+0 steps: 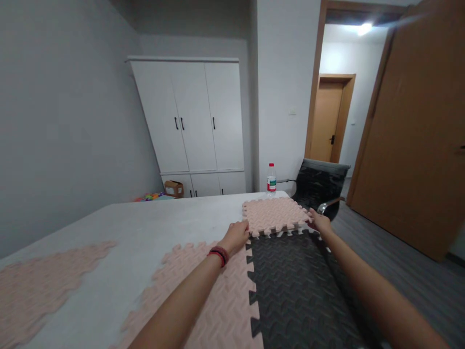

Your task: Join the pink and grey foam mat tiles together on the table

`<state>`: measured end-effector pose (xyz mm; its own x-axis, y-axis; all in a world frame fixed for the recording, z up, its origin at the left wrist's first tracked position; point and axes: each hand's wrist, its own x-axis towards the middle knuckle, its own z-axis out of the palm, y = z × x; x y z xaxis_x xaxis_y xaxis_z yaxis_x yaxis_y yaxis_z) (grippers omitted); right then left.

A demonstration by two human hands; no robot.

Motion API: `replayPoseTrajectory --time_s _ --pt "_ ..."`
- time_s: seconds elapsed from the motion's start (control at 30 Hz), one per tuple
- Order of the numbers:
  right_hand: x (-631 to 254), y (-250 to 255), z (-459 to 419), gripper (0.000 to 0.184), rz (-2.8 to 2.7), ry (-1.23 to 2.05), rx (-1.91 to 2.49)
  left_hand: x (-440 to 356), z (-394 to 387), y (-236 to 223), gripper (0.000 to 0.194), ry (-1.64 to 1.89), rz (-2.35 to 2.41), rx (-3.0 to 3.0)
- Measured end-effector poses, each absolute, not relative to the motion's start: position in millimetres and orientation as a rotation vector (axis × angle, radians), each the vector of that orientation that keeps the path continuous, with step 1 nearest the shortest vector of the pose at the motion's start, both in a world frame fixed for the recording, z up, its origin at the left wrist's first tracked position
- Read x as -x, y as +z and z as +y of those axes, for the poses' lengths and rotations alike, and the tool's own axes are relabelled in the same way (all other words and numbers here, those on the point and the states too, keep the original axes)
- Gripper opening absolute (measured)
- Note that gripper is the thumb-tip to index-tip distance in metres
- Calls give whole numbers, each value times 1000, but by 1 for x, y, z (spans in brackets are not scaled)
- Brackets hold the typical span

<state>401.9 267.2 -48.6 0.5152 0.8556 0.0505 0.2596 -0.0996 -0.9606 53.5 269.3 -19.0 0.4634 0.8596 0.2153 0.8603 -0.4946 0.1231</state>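
A small-looking pink foam mat tile (274, 213) with jigsaw edges lies between my hands at the far end of the table. My left hand (235, 236), with a red band at the wrist, is closed on its near left corner. On the near right corner, the fingers of my right hand (320, 224) are wrapped round the edge. Just below, a black foam tile (298, 286) sits with its far teeth close to the held tile; whether they interlock I cannot tell. Another pink tile (221, 300) borders the black one on the left, partly under my left forearm.
A separate pink tile (43, 286) lies on the left of the white table (145, 225). A bottle with a red cap (271, 179) stands at the far edge. Beyond the right side is a black chair (319, 182); a cardboard box (174, 188) is behind the table.
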Motion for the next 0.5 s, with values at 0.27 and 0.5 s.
replayPoseTrajectory --time_s 0.27,0.5 --pt "-409 -74 274 38 -1340 188 2083 -71 280 -38 30 -257 -1540 2561" --pt "-396 -81 269 42 -1588 -92 2202 -81 281 -45 35 -266 -1476 2544"
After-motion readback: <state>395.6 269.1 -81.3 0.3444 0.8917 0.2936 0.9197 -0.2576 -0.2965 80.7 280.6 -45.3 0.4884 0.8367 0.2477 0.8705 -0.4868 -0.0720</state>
